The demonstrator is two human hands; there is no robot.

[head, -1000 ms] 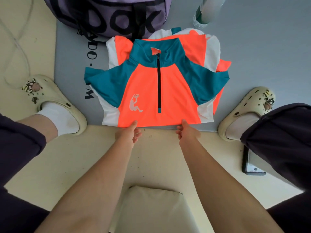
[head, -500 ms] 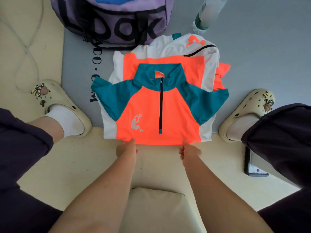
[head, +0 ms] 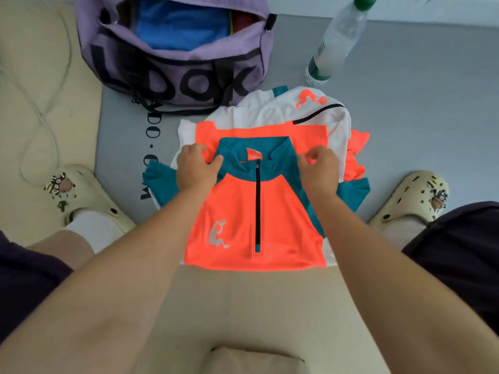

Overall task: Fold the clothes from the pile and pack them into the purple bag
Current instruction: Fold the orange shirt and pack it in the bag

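Currently my left hand (head: 195, 168) and my right hand (head: 320, 170) sit at the shoulders of the orange and teal zip shirt (head: 253, 211), one on each side of its collar, fingers curled and pinching the teal fabric. The shirt lies flat, front up, on top of the pile (head: 305, 114) of white and orange garments, which rests on the grey mat (head: 418, 103). The purple bag (head: 172, 58) stands just beyond the pile, mouth open toward me, with blue and red items already inside. Risk one, by my judgement: if the two pinches are uneven, the shirt will skew when lifted or folded, and the zip line will no longer mark the centre. Risk two: either pinch may catch the orange layer directly beneath, dragging a second garment along and disturbing the pile. Risk three: the clear water bottle (head: 337, 41) stands close to the far right corner of the pile and beside the bag, so a wide sweep of fabric toward the bag could tip it. Relative to my hands, the shirt body extends toward me, between my forearms; its hem is nearest my knees.
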